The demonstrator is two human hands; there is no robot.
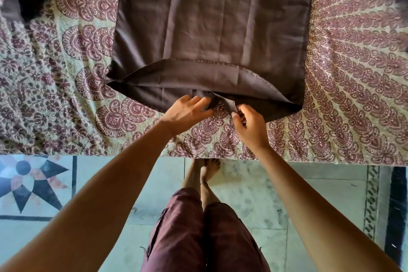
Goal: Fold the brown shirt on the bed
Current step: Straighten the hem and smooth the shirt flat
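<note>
Brown shirt has the left hand resting straight-fingered on its hem, right hand seemingly pinching it.

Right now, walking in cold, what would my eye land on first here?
The brown shirt, spread flat in the upper middle, catches the eye first, dark against the patterned bedspread. At its near hem the right hand pinches a turned-back corner while the left hand rests on the cloth beside it. Lower left, a star-patterned floor tile stands out.
</note>
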